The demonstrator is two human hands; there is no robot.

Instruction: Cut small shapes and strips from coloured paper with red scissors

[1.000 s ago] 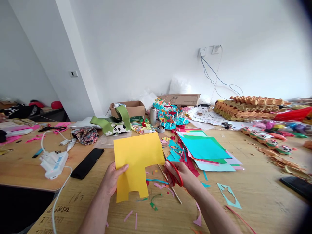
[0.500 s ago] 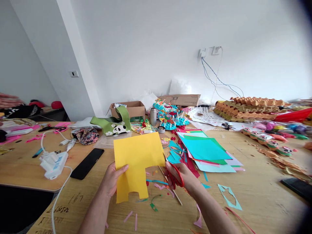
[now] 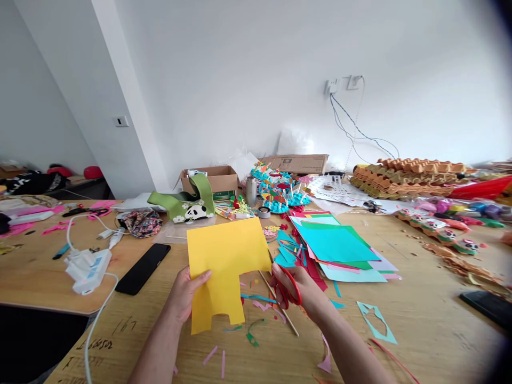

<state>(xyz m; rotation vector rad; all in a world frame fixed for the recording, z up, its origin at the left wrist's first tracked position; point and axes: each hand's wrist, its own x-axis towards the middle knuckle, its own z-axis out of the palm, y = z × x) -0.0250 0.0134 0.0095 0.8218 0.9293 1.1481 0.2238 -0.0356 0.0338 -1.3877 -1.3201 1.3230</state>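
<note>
A yellow sheet of paper (image 3: 224, 256), with pieces cut out of its lower edge and lower right, is held above the table. My left hand (image 3: 187, 293) grips its left side, thumb on the front and the other fingers mostly behind. In my right hand (image 3: 298, 285) is a pair of scissors (image 3: 295, 292) with red handles. The blades are at the right edge of the paper and are largely hidden, so how far apart they stand is unclear. Below the paper lie a thin wooden stick (image 3: 291, 322) and small coloured scraps (image 3: 252, 338).
Coloured paper sheets (image 3: 340, 245) are stacked to the right, near a pale blue cut-out scrap (image 3: 376, 321). A black phone (image 3: 144, 269) and a white power strip (image 3: 92, 271) lie left. Behind stand a green panda bag (image 3: 196, 205), a metal bottle (image 3: 251, 191) and egg trays (image 3: 412, 178).
Almost nothing differs. The yellow paper and both hands have barely shifted, and the scissors remain at the paper's right edge.
</note>
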